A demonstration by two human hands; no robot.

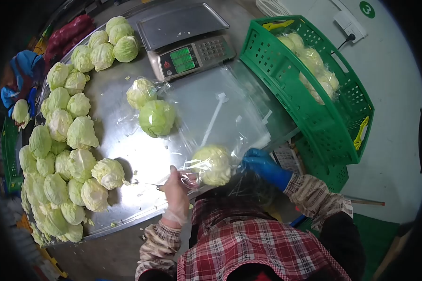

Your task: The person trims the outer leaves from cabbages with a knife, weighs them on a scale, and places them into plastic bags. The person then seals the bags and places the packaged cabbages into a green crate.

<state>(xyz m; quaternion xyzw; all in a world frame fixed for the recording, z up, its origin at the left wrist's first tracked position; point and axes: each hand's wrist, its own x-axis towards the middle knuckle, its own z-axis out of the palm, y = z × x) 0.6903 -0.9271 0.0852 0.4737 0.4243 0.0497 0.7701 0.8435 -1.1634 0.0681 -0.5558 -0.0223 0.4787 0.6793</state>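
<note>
While the left hand (176, 199) met one side of a cabbage (212, 165) in clear film (236, 151), the gloved right hand (267, 167) stood at the other, its fingertips pinched together on the film. The left grip lay partly behind plastic, so whether it was closed could not be told. That cabbage was at the near edge of the metal surface (110, 89), below flat clear sheets (229, 105). A scale (187, 58) stood at the far side, with three green display windows (183, 60) lit, their digits too blurred to read, a small red emblem (167, 65) beside them and a keypad (212, 49) whose markings were illegible. On the pale panel at the right, a round green sign (367, 9) bore a white "3". Beneath the green crate (290, 98), a printed sheet (287, 159) carried lines too small to make out. Wrapped produce (312, 61) filled part of the crate; two more cabbages (157, 118) sat mid-surface, and a heap of cabbages (56, 187) lined the left.
</note>
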